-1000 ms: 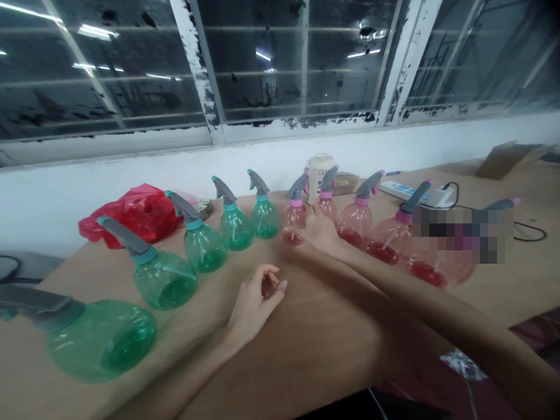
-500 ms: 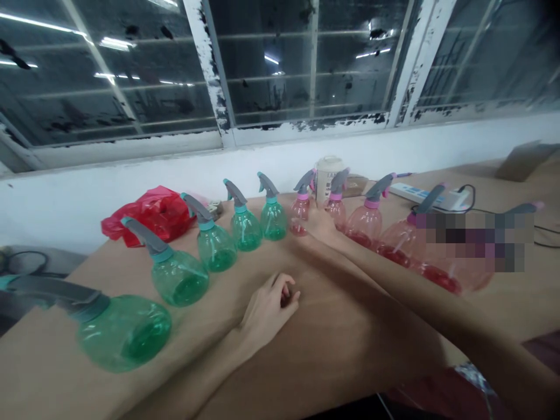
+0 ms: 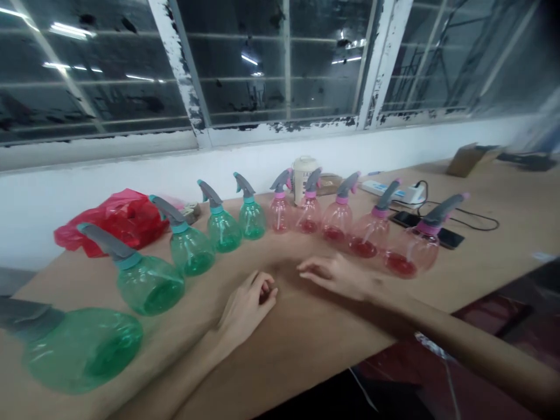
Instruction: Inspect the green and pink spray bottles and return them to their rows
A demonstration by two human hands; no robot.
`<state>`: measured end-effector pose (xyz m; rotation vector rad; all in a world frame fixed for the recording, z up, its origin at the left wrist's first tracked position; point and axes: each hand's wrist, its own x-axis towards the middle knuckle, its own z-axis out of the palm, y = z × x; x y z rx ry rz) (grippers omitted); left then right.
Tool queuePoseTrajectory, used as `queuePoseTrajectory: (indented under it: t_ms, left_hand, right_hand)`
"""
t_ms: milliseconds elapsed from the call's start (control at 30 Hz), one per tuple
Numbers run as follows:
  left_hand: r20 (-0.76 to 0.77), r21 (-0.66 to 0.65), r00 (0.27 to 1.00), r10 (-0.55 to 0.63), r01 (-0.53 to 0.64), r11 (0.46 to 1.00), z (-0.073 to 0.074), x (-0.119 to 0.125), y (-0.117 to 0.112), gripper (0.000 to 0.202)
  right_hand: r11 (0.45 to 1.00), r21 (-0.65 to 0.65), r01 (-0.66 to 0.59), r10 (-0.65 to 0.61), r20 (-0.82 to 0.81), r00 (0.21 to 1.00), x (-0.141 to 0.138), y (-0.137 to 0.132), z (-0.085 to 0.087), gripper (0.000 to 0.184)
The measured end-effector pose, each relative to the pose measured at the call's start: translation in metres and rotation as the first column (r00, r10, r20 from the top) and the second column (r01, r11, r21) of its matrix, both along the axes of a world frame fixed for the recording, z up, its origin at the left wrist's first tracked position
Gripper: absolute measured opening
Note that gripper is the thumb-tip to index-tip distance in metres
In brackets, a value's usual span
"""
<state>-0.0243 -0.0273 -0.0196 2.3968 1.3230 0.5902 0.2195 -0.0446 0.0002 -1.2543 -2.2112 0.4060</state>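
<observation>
A curved row of spray bottles stands on the wooden table (image 3: 306,332). Several green ones run from the near left (image 3: 83,350) to the middle (image 3: 251,217), and several pink ones run from the middle (image 3: 280,213) to the right (image 3: 413,248). My left hand (image 3: 245,309) rests on the table in front of the row with its fingers curled and nothing in them. My right hand (image 3: 336,277) lies just to the right of it, flat over the tabletop with the fingers stretched out and empty. Neither hand touches a bottle.
A red plastic bag (image 3: 109,221) lies at the back left against the white wall. A white cup (image 3: 304,175) stands behind the pink bottles. A power strip (image 3: 394,189) with a black cable, a phone (image 3: 446,236) and a cardboard box (image 3: 470,157) are at the right.
My right hand has drawn back from the leftmost pink bottle to the table in front of the row. The left hand has stayed in place. The view has shifted slightly.
</observation>
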Motion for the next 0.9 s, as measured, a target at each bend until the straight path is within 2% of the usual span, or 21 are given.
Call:
queuePoseTrajectory:
  t_ms: [33,167,233,267,333,367,433,467,500,567,600,700,767,833,900]
  left_hand:
    - [-0.003,0.011,1.000,0.000,0.000,1.000,0.000,0.000,0.001,0.011]
    - [-0.024,0.022,1.000,0.002,-0.001,1.000,-0.002,0.000,0.005,0.012]
    - [-0.038,0.012,0.999,0.006,-0.006,1.000,-0.002,0.001,0.007,0.013]
    - [-0.047,0.005,0.999,0.012,-0.012,1.000,-0.001,0.001,0.008,0.014]
    - [-0.061,0.002,0.998,0.030,-0.030,1.000,0.002,0.003,0.008,0.016]
    - [-0.063,0.006,0.997,0.042,-0.042,0.999,0.004,0.004,0.007,0.016]
    - [-0.056,0.020,0.996,0.062,-0.061,0.998,0.008,0.006,0.005,0.017]
    - [-0.047,0.025,0.997,0.069,-0.068,0.997,0.010,0.007,0.005,0.017]
    - [-0.036,0.028,0.997,0.074,-0.073,0.997,0.010,0.007,0.004,0.018]
    - [-0.012,0.037,0.996,0.085,-0.084,0.996,0.009,0.006,0.005,0.019]
    - [-0.002,0.042,0.996,0.090,-0.090,0.995,0.007,0.006,0.007,0.020]
    - [0.004,0.054,0.994,0.111,-0.111,0.992,-0.001,0.006,0.018,0.023]
    - [0.004,0.049,0.992,0.124,-0.124,0.991,-0.002,0.007,0.022,0.024]
    - [0.024,0.019,0.989,0.143,-0.144,0.989,0.007,0.005,0.011,0.024]
    - [0.062,-0.039,0.987,0.150,-0.147,0.988,0.027,-0.002,-0.020,0.021]
  right_hand:
    - [0.999,-0.027,-0.042,0.043,0.022,0.999,0.010,-0.015,0.001,0.024]
    - [0.998,-0.062,0.015,-0.015,0.004,1.000,0.056,-0.072,0.001,0.025]
    - [0.985,-0.130,0.110,-0.119,-0.061,0.991,0.087,-0.096,-0.004,0.025]
    - [0.967,-0.158,0.200,-0.216,-0.090,0.972,0.105,-0.106,-0.007,0.024]
    - [0.886,-0.191,0.423,-0.450,-0.124,0.885,0.145,-0.120,-0.015,0.028]
    - [0.818,-0.138,0.558,-0.574,-0.153,0.804,0.166,-0.123,-0.020,0.032]
    - [0.593,0.029,0.805,-0.791,-0.164,0.589,0.208,-0.118,-0.030,0.037]
    - [0.538,0.074,0.840,-0.830,-0.131,0.543,0.227,-0.111,-0.036,0.039]
    - [0.521,0.119,0.846,-0.837,-0.124,0.533,0.244,-0.101,-0.041,0.047]
    - [0.579,0.180,0.795,-0.805,-0.032,0.593,0.272,-0.075,-0.050,0.067]
    - [0.577,0.171,0.799,-0.813,0.024,0.582,0.282,-0.062,-0.054,0.073]
    - [0.516,0.149,0.844,-0.856,0.140,0.499,0.302,-0.030,-0.062,0.072]
    - [0.527,0.143,0.838,-0.848,0.165,0.504,0.311,-0.018,-0.065,0.068]
    - [0.568,0.130,0.813,-0.820,0.172,0.546,0.316,-0.015,-0.067,0.064]
    - [0.596,0.122,0.794,-0.800,0.183,0.572,0.319,-0.017,-0.068,0.061]
